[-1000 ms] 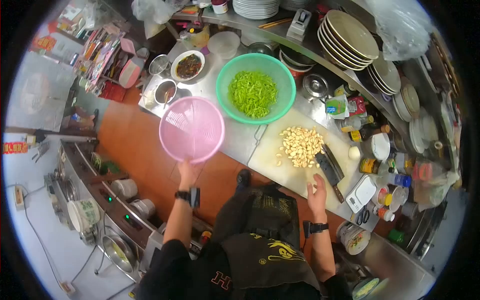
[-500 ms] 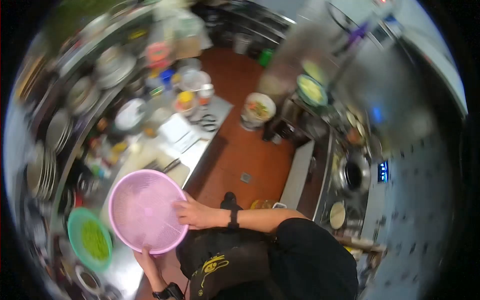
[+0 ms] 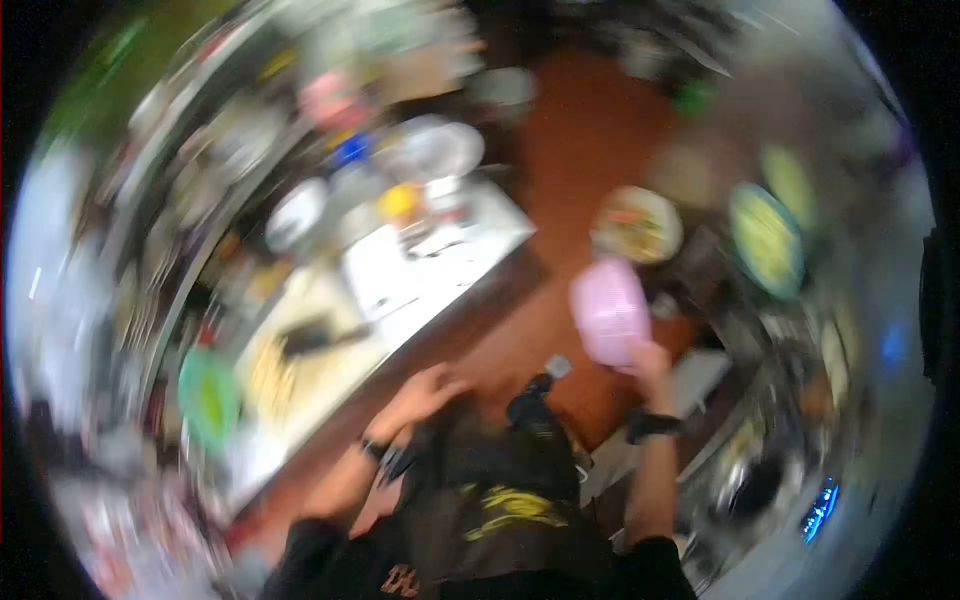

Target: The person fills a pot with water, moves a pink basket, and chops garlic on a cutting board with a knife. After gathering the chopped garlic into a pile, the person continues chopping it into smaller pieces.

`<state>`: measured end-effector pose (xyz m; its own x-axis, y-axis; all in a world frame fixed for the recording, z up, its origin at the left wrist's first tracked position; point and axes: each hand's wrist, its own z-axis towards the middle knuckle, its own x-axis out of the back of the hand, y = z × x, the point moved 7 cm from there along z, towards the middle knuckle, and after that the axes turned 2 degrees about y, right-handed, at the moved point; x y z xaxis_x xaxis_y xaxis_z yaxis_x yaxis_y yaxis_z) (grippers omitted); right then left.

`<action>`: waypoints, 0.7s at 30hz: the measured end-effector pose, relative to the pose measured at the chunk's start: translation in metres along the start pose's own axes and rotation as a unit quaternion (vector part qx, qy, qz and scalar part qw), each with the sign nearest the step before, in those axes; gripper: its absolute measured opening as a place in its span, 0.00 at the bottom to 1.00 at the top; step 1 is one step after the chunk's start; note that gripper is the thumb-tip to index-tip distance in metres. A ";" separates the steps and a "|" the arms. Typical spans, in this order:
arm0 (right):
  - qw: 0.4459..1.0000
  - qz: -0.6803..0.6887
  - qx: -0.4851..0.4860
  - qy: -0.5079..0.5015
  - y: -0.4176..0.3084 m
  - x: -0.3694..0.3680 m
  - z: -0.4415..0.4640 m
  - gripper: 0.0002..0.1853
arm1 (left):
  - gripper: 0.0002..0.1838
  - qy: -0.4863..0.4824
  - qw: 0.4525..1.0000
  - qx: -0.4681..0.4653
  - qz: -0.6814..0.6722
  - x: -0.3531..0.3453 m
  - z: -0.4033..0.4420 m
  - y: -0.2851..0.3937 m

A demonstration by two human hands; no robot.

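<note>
My right hand (image 3: pixel 650 362) grips the lower rim of the pink plastic basket (image 3: pixel 610 312), which is tilted on edge and held over the floor. My left hand (image 3: pixel 425 392) is empty, its fingers loosely bent and apart, near the edge of the steel table (image 3: pixel 445 285). On the table, the cutting board (image 3: pixel 335 385) bears a pile of pale pieces (image 3: pixel 270 378) and a dark cleaver (image 3: pixel 305 338). Left of the board is the green basin (image 3: pixel 208 397) with green vegetables. The whole view is blurred by motion.
Beyond the pink basket stands a bucket (image 3: pixel 640 225) with food scraps on the floor. A bowl with pale green contents (image 3: pixel 767 240) is at the right, above the stove area (image 3: pixel 755 485). Jars and containers crowd the table's back.
The view has swung toward the stove side. The pink basket passed from my left hand, through both hands, to my right hand and moved right. My left hand has let go.
</note>
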<state>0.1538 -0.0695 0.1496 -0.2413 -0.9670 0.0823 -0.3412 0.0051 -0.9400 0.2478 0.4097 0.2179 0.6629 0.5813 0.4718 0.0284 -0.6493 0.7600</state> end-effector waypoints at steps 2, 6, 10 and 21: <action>0.937 0.340 -0.081 -0.022 -0.022 0.025 0.053 0.25 | 0.26 0.014 0.998 -0.034 0.056 0.008 0.001 0.043; 0.910 0.367 -0.178 0.071 -0.017 0.099 0.187 0.26 | 0.28 -0.003 0.997 0.073 0.040 -0.006 0.037 0.065; 0.989 -0.019 -0.117 -0.087 -0.088 0.103 0.266 0.28 | 0.26 0.050 0.997 0.058 0.003 0.004 0.097 0.094; 0.927 -0.284 -0.238 0.060 -0.164 0.292 0.555 0.27 | 0.20 0.121 0.977 0.081 -0.156 0.097 0.353 0.163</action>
<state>0.6434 -0.4938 0.1439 0.0109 -0.8124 0.5829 -0.7996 -0.3571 -0.4828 0.5811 0.1871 0.2302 0.4075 0.8498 0.3345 0.3325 -0.4792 0.8123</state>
